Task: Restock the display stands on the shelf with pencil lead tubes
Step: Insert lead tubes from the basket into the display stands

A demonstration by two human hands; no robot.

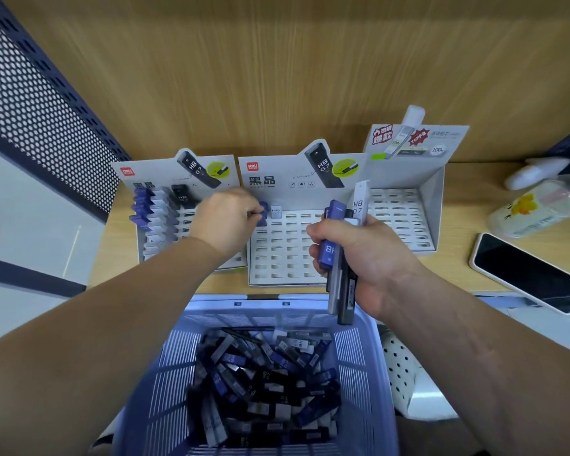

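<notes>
Three white cardboard display stands sit on the wooden shelf. The left stand [165, 179] holds several blue, white and black lead tubes in its left columns. My left hand [226, 218] pinches a blue tube [262, 214] at the top left slot of the middle stand [278, 258], next to a single white tube [275, 212] standing there. My right hand [362, 258] grips a bundle of tubes [341, 258], blue, white and black, above the middle stand's right edge. The right stand [405, 205] shows only empty slots.
A blue plastic basket [165, 373] full of loose lead tubes stands in front of the shelf, below my arms. A phone [524, 273] lies at the shelf's right front edge, with a plastic bottle [533, 209] behind it. Perforated metal panel [30, 110] on the left.
</notes>
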